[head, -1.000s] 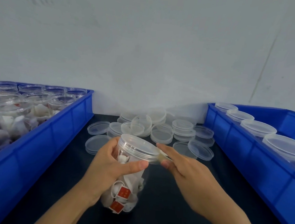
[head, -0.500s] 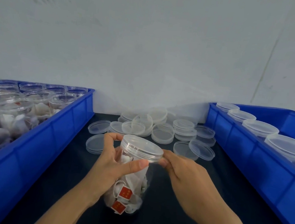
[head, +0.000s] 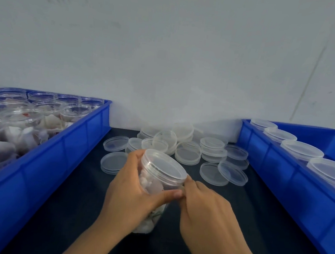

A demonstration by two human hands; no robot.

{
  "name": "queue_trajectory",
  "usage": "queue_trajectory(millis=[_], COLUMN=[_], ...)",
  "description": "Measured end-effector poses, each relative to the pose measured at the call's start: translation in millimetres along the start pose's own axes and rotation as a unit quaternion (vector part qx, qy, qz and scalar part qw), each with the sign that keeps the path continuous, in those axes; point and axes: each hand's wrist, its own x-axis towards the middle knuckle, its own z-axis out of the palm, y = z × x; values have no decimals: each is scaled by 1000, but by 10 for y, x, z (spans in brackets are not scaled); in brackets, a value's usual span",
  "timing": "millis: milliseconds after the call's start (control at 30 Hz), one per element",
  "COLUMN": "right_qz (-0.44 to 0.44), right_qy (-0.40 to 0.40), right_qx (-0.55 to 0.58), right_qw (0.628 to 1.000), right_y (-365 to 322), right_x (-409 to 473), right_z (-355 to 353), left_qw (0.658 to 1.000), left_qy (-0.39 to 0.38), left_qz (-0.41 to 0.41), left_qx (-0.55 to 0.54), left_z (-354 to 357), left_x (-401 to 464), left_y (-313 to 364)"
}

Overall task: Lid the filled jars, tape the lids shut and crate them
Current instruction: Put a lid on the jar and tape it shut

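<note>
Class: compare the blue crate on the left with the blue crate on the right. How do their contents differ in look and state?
The left crate holds open jars without lids, packed in several rows; the right crate shows jars with lids on, in a single row along its near wall. The left crate looks full; the right crate has bare blue space behind its row. Both are blue plastic crates holding clear jars.

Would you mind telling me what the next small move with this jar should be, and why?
Probably keep pressing the tape around the lid's rim. The left hand grips the jar tilted above the dark table, its lid already on, and the right hand pinches at the rim where lid meets jar. The tape itself is too clear to make out.
</note>
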Motion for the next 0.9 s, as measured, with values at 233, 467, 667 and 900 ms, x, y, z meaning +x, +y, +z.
queue_trajectory(millis=[233, 467, 667, 900], right_qz=[71, 109, 29, 8], right_qy=[-95, -161, -109, -126], right_qx=[284, 367, 122, 92], right_qw=[951, 910, 986, 988], right_y=[26, 149, 211, 310], right_x=[4, 68, 45, 76], right_z=[-140, -274, -306, -350], left_qw=[998, 997, 990, 972], left_qy=[60, 53, 48, -80], left_qz=[22, 2, -44, -87], left_qx=[-14, -61, -126, -202], left_z=[70, 9, 30, -85], left_x=[-25, 37, 25, 95], left_y=[-53, -100, -113, -49])
